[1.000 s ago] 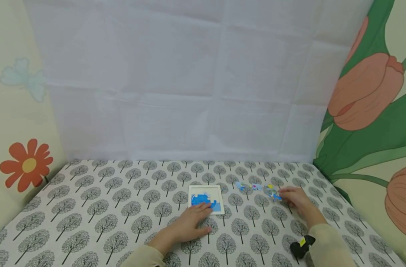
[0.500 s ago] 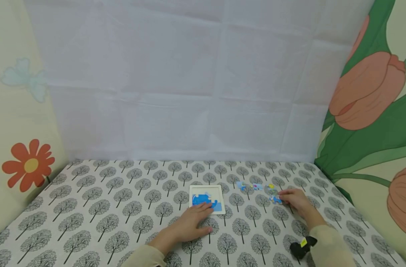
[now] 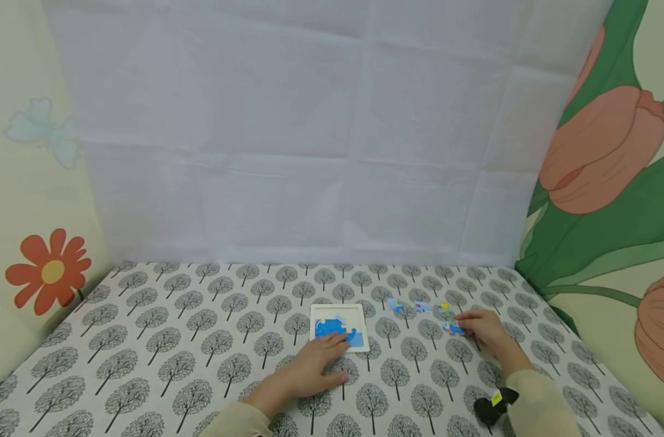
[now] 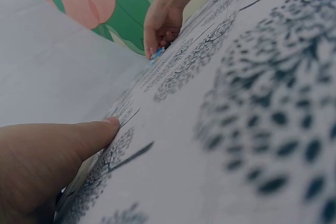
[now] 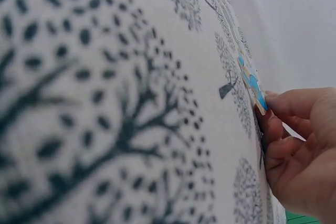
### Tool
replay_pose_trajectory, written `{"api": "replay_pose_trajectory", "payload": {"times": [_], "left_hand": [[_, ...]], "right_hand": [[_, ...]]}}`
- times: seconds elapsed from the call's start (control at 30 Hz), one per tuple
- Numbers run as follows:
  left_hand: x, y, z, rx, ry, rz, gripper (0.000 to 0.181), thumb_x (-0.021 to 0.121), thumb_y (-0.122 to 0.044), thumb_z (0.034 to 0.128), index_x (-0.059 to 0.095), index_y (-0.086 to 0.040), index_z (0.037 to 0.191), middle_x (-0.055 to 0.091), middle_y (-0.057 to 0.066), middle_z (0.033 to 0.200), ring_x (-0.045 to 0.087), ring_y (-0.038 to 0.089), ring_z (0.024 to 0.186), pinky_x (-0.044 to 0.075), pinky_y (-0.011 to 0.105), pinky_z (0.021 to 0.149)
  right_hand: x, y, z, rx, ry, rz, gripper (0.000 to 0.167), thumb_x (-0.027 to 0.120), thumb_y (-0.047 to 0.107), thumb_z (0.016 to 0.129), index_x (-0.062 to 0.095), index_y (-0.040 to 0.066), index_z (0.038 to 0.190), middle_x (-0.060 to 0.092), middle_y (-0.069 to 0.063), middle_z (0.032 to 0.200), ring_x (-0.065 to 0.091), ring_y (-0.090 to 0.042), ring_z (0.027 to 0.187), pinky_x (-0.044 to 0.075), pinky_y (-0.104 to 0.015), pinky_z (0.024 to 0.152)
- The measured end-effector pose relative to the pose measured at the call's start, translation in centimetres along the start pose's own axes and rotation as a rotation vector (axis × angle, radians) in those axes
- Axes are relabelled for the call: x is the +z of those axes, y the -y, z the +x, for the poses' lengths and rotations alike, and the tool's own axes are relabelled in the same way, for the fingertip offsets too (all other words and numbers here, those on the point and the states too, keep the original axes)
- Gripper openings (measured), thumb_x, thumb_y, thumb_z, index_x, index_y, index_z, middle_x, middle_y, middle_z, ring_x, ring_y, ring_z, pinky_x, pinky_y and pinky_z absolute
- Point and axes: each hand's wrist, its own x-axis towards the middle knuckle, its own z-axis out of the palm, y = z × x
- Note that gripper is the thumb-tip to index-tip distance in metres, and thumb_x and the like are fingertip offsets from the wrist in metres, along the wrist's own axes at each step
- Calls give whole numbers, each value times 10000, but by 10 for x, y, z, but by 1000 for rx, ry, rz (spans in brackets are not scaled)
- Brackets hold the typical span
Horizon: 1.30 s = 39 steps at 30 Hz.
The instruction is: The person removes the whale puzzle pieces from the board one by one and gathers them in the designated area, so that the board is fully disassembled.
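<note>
My left hand (image 3: 312, 368) lies flat with straight fingers, its fingertips over the lower edge of a square white puzzle tray (image 3: 363, 315). Joined blue pieces form part of a picture (image 3: 329, 325) in the tray's lower half; the upper part is bare. In the left wrist view the thumb (image 4: 89, 137) sticks out above the cloth. To the right, my right hand (image 3: 485, 331) pinches a blue and white puzzle piece (image 5: 254, 85) between thumb and fingers, low over the cloth. From the left wrist view, that hand (image 4: 165, 24) is seen bent down.
Several loose puzzle pieces lie right of the tray, among them a light blue one (image 3: 394, 304), one with a pink spot (image 3: 422, 307) and a yellow one (image 3: 443, 306). A black wrist device (image 3: 494, 406) sits by the right sleeve. A white curtain (image 3: 288, 133) hangs behind the table.
The right fingers have shifted very slightly at the blue and white piece, which has turned a little. The left hand stays in place on the tray.
</note>
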Motion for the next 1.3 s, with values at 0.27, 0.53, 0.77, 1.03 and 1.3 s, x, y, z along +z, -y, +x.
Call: {"api": "replay_pose_trajectory", "payload": {"times": [0.27, 0.53, 0.77, 1.03, 1.3], "left_hand": [[1, 0, 2, 6, -3, -8, 575, 500, -396, 843, 410, -35, 1282, 319, 104, 1349, 250, 293, 1231, 203, 467, 976], [2, -1, 3, 3, 3, -34, 578, 498, -396, 845, 404, -32, 1285, 312, 101, 1353, 241, 290, 1235, 195, 469, 978], [2, 0, 4, 10, 5, -40, 581, 497, -410, 843, 411, -38, 1282, 318, 99, 1351, 249, 286, 1233, 200, 463, 978], [-1, 0, 0, 11, -18, -57, 578, 525, -388, 831, 421, -28, 1270, 324, 109, 1344, 246, 298, 1232, 193, 484, 973], [-2, 1, 0, 5, -35, -84, 587, 551, -366, 815, 417, -19, 1268, 328, 105, 1341, 232, 298, 1237, 188, 479, 975]], "right_hand": [[-3, -2, -2, -46, 6, -16, 175, 548, 15, 801, 611, -70, 940, 562, -84, 823, 480, -153, 660, 391, -223, 510], [-3, -1, -5, -76, -16, -64, 160, 539, 11, 805, 609, -78, 918, 569, -136, 892, 520, -184, 733, 442, -275, 605], [-3, -7, 0, -80, -20, -44, 182, 543, 20, 807, 603, -89, 940, 565, -135, 900, 516, -180, 714, 438, -282, 603], [-1, -3, 5, -12, -51, 43, 229, 561, 49, 799, 592, -74, 989, 563, -48, 724, 481, -141, 605, 394, -236, 488], [0, 11, -1, -43, -48, 73, 270, 546, 84, 827, 569, -75, 1044, 582, -147, 931, 523, -158, 702, 432, -212, 536]]}}
